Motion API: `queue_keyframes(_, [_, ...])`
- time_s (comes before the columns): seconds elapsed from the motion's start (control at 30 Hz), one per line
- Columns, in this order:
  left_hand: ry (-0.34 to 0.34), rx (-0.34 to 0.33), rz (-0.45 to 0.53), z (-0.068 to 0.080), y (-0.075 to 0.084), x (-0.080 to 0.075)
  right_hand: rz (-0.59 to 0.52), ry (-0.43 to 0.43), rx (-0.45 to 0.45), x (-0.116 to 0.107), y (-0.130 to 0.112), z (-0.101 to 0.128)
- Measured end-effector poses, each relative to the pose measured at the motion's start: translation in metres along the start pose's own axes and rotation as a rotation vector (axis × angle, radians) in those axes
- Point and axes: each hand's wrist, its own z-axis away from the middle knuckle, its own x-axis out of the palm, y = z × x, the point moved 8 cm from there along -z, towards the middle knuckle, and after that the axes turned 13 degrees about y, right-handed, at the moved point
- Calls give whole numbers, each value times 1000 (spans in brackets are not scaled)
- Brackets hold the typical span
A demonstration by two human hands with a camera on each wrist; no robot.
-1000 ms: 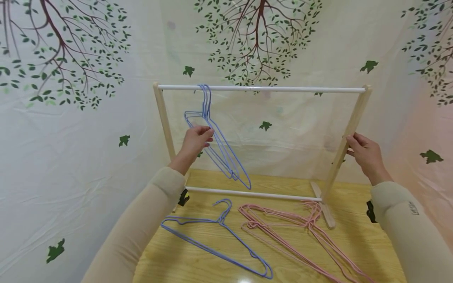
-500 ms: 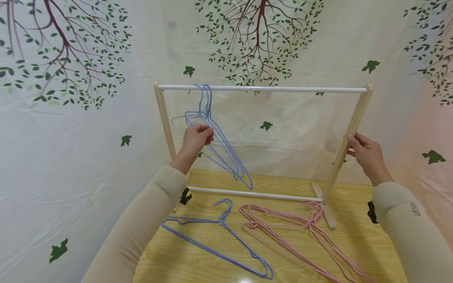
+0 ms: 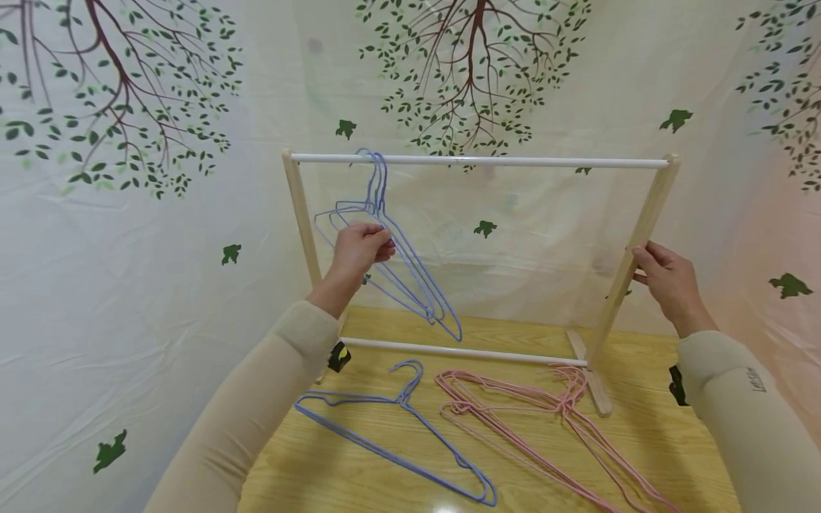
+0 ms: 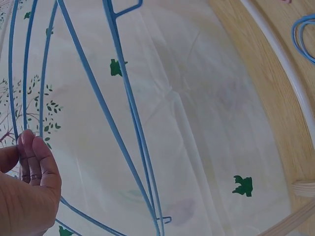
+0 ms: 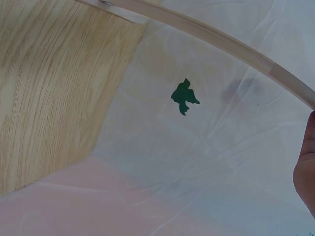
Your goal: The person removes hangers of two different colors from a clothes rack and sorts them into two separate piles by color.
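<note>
Several blue wire hangers (image 3: 383, 189) hang by their hooks near the left end of the white top rail (image 3: 513, 162) of a small wooden rack. My left hand (image 3: 361, 251) pinches a sloping wire of the front hangers between thumb and fingers, and in the left wrist view that hand (image 4: 34, 189) grips a blue wire at the left edge. One hook stands slightly above the rail. On the other side, my right hand (image 3: 670, 281) holds the rack's right wooden upright (image 3: 643, 228), thumb in front. Only part of that hand (image 5: 305, 167) shows in the right wrist view.
Blue hangers (image 3: 405, 399) lie stacked on the wood-grain table (image 3: 532, 491), in front of the lower white bar (image 3: 462, 350). To their right lies a pile of pink hangers (image 3: 566, 405), beside the rack's right foot (image 3: 596, 392). A leaf-patterned curtain (image 3: 256, 306) surrounds the table.
The hanging blue hangers have spread apart, one swinging out to the left, and a hook has risen a little above the rail. The right hand stays on the upright.
</note>
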Motion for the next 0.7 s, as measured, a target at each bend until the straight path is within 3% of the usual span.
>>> queue_keyframes(0.2, [-21,10,51,5,7,5,37,13,-7,0,-2,2])
queue_keyframes(0.53, [-28,22,119,10,23,7,-74,-2,33,1,-5,5])
queue_keyframes(0.7, [-35,30,128,16,27,5,-8,7,21,0,-4,6])
